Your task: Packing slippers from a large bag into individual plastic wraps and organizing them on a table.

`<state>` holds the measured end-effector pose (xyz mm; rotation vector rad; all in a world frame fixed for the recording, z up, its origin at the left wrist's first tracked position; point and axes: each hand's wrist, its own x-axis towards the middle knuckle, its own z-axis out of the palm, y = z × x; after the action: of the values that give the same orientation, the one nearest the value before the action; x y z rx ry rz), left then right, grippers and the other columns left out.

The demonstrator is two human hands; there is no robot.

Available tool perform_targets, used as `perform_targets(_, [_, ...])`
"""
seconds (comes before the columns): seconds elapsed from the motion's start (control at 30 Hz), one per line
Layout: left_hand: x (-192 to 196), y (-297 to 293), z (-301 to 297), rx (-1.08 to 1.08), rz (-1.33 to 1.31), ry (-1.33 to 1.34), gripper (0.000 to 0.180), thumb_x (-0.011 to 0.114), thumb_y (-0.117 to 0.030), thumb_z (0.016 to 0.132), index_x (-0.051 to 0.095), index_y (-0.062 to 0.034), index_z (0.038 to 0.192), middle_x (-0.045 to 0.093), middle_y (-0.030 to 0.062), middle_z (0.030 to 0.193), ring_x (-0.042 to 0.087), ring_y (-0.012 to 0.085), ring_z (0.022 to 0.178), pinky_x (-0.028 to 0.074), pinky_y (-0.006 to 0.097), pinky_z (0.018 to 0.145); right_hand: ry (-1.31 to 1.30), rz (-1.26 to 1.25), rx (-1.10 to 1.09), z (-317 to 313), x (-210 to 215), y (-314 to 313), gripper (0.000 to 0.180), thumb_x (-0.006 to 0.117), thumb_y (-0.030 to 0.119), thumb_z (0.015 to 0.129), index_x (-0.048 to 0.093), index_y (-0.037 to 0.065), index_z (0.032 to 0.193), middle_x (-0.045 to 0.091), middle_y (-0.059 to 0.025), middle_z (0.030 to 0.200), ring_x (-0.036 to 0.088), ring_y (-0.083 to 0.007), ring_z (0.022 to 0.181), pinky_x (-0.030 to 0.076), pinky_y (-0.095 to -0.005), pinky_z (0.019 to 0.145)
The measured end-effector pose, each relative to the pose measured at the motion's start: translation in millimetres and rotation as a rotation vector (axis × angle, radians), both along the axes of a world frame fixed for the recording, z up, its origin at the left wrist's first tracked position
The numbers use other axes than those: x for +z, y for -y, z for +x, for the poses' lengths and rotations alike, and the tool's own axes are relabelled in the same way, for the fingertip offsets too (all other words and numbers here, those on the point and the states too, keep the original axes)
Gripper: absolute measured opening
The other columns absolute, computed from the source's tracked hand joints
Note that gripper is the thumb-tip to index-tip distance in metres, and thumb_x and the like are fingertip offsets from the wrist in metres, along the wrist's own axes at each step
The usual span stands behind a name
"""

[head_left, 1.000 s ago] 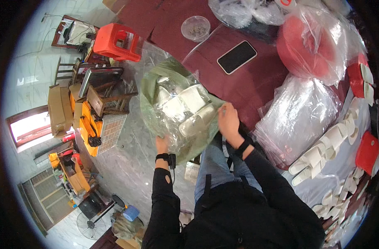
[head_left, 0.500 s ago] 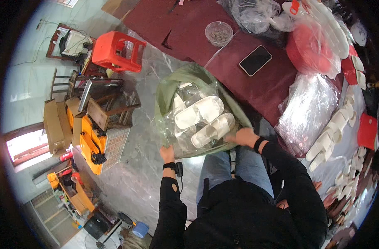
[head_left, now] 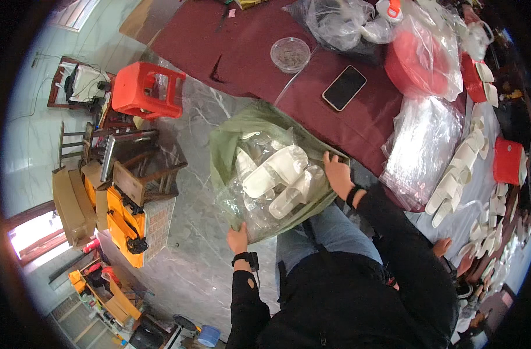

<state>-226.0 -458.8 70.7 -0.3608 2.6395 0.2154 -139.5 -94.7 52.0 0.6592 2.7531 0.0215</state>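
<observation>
A large green woven sack (head_left: pixel 224 136) gapes in front of my legs. Inside lie several white slide sandals (head_left: pixel 277 168) wrapped in clear plastic bags. At the sack's near left rim, my left hand (head_left: pixel 237 238) is closed on its edge. My right hand (head_left: pixel 338 176) grips the rim on the right side, beside the table's edge, with fingers curled over the fabric. The bottom of the sack and anything beneath the top sandals are hidden.
A table with a dark red cloth (head_left: pixel 242 46) holds a phone (head_left: pixel 344 88), a round clear tub (head_left: pixel 290 55) and stacked plastic bags (head_left: pixel 422 151). More white sandals (head_left: pixel 457 168) line the right. A red stool (head_left: pixel 148 90) stands left. Another person's hand (head_left: pixel 442 247) shows at lower right.
My right hand has moved up along the sack's rim and now grips it further from me. The view has shifted, and the sack's right side is pulled outward.
</observation>
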Motion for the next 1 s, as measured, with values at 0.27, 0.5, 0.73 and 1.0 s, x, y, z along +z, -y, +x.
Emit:
perform_targets(0.27, [13.9,-11.1,5.8,-0.100,0.021,0.069,0.065,0.065,-0.050,0.071,0.059,0.0076,0.101,0.061,0.0255,0.095,0.059,0.0387,0.087,0.047,0.043,0.077,0.047,-0.226,0.303,-64.6,-16.0,-33.5,0.017,0.057,0.011,0.074,0.066,0.006,0.086,0.064,-0.0108,0.074,0.062,-0.0232,0.065,0.048,-0.0331,0.051])
perform_targets(0.5, [50.6,-7.8,6.5,0.553,0.754,-0.117,0.050,0.061,-0.034,0.081,0.051,0.0068,0.107,0.059,0.0148,0.098,0.059,0.0295,0.087,0.049,0.039,0.074,-0.748,-1.420,-0.949,-77.4,72.5,-78.2,0.021,0.049,0.018,0.090,0.061,0.001,0.086,0.058,0.0020,0.075,0.050,-0.0075,0.063,0.041,-0.0249,0.056])
perform_targets(0.73, [176.5,-15.5,3.1,0.722,1.139,-0.237,0.034,0.049,-0.021,0.089,0.045,0.0025,0.113,0.051,0.0152,0.113,0.053,0.0276,0.100,0.047,0.042,0.079,-0.963,-1.595,-0.826,-69.5,65.3,-78.2,0.020,0.050,0.018,0.091,0.060,0.002,0.083,0.056,0.0030,0.074,0.047,-0.0042,0.064,0.038,-0.0206,0.058])
perform_targets(1.0, [171.0,-7.3,-68.6,0.726,1.251,-0.070,0.051,0.032,-0.040,0.096,0.042,0.0012,0.124,0.048,0.0110,0.125,0.049,0.0248,0.110,0.042,0.037,0.091,-1.028,-1.395,-0.692,-86.8,72.5,-50.7,0.024,0.052,0.020,0.090,0.060,-0.002,0.093,0.060,-0.0021,0.085,0.052,-0.0084,0.078,0.044,-0.0264,0.071])
